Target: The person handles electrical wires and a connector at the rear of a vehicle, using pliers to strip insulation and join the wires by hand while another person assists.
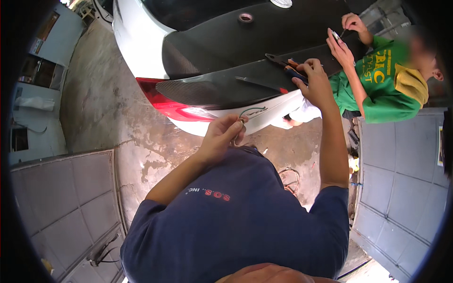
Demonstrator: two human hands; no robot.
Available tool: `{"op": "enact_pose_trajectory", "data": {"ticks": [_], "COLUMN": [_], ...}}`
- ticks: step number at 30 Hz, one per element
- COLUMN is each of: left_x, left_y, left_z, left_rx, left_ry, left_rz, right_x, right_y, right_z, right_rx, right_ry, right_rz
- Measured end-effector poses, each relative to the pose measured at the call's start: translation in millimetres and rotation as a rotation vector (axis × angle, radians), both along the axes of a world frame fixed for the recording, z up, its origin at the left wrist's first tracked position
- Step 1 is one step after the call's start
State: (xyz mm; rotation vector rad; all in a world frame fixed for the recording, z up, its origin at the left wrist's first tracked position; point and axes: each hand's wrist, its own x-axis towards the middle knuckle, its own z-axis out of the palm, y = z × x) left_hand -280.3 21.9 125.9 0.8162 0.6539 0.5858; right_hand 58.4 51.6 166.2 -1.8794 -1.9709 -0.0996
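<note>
My left hand (222, 136), in front of my chest, is closed in a pinch on a thin wire with a green length (252, 109) curving up and to the right. A small brass-coloured bit shows at the fingertips; what it is I cannot make out. My right hand (315, 84) is closed round the handles of a pair of pliers (293, 72) with orange and dark blue grips. Their dark jaws point left, over the black, carbon-patterned trunk lid (212, 61) of a white car. A slim dark tool with a red end (283, 90) lies on the lid's near edge.
A roll of tape (245, 18) and a white round thing (281, 3) rest on the car. At right, a person in a green shirt (382, 80) holds a small white object (336, 37). Orange cable (290, 181) lies coiled on the floor. Grey metal gates (71, 198) stand on both sides.
</note>
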Motion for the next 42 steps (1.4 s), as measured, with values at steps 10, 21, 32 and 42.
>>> {"op": "enact_pose_trajectory", "data": {"ticks": [10, 21, 32, 42], "left_x": [-1, 9, 15, 0], "left_y": [-7, -5, 12, 29], "left_z": [3, 22, 42, 27], "left_rx": [0.240, 0.357, 0.214, 0.117], "left_ry": [0.052, 0.261, 0.148, 0.122], "left_rz": [0.180, -0.039, -0.438, -0.663], "right_x": [-3, -116, -108, -109], "right_y": [-68, -158, -166, -170], "right_z": [13, -34, -20, -17], "right_rx": [-0.345, -0.531, -0.433, -0.564], "right_ry": [0.721, 1.195, 1.003, 1.131], "right_rz": [-0.234, 0.227, 0.208, 0.254]}}
